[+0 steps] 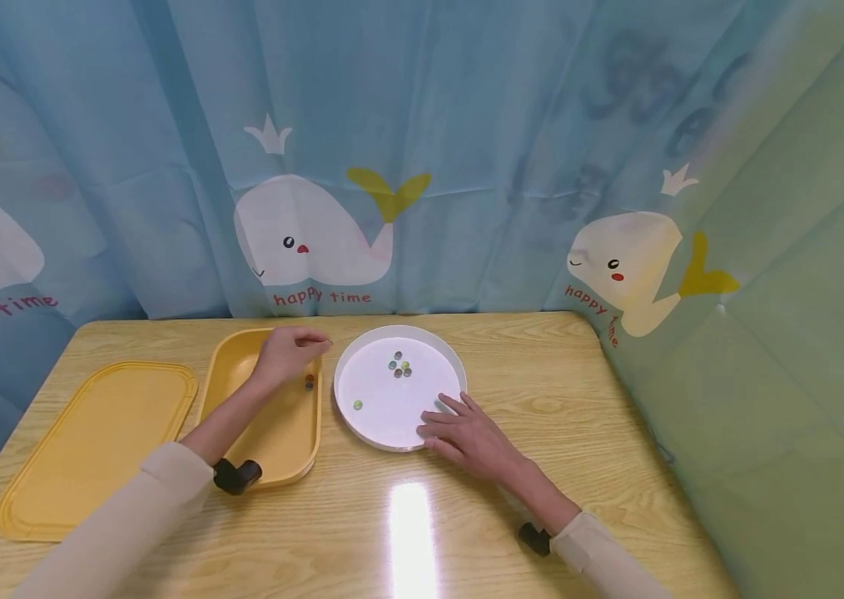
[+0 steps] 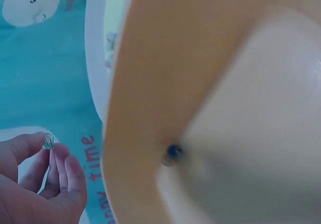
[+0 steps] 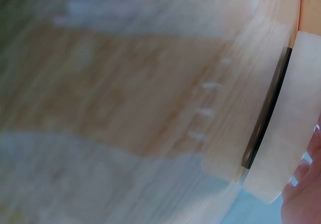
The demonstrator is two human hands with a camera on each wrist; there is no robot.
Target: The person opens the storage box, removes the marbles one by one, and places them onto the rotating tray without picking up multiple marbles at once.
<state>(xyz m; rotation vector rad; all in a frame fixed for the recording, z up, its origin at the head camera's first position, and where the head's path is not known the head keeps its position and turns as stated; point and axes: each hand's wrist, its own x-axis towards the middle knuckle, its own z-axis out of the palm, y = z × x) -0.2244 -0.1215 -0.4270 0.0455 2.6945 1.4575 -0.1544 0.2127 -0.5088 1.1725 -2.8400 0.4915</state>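
My left hand point(image 1: 290, 359) hovers over the far right edge of a yellow tray point(image 1: 260, 441). In the left wrist view, that hand point(image 2: 45, 179) pinches a striped glass marble point(image 2: 48, 141) between thumb and fingertip. Two marbles, one dark blue point(image 2: 174, 150), lie in the tray's corner below. To the right stands a round white dish point(image 1: 392, 422), with several marbles point(image 1: 398, 373) clustered towards its far side and one green marble point(image 1: 358, 405) apart at the left. My right hand point(image 1: 470, 437) rests at the dish's near right rim, fingers extended inward.
A flat yellow lid point(image 1: 103, 449) lies left of the tray on the wooden table point(image 1: 542, 391). A blue curtain point(image 1: 467, 150) with whale prints hangs along the table's back edge, and a greenish one point(image 1: 767, 374) hangs at the right.
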